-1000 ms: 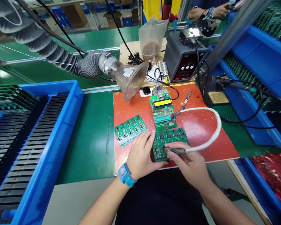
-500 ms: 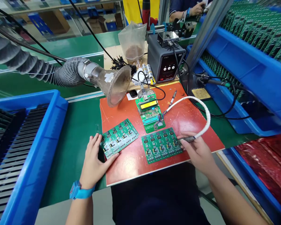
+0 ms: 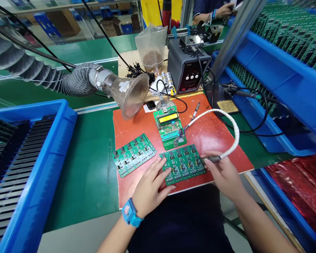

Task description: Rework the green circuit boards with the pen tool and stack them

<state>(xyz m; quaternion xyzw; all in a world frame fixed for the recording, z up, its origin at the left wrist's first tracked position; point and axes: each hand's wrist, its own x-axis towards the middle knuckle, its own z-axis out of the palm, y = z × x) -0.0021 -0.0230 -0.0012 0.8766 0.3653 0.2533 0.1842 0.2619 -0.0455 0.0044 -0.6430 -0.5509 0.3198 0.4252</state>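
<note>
My left hand (image 3: 150, 186) lies with spread fingers on the near-left edge of a green circuit board panel (image 3: 183, 164), pressing on it without gripping it. My right hand (image 3: 223, 175) holds a slim metal-tipped handle (image 3: 212, 159) on a white sheathed cable (image 3: 235, 135), just off the panel's right end. A second green panel (image 3: 133, 155) lies to the left, apart from both hands. Farther ahead sits a green test board with a yellow display (image 3: 168, 118). All of these rest on an orange-red work mat (image 3: 221, 147).
A fume extractor hood (image 3: 129, 96) hangs above the mat's far edge, beside a grey soldering station (image 3: 188, 66). Blue trays of boards (image 3: 34, 140) stand left and right. A soldering pen (image 3: 196, 110) lies on the mat. A co-worker's hand (image 3: 223, 10) shows beyond.
My left hand has moved right, from beside the left panel onto the right panel. My right hand stays near the panel's right end, still holding the handle.
</note>
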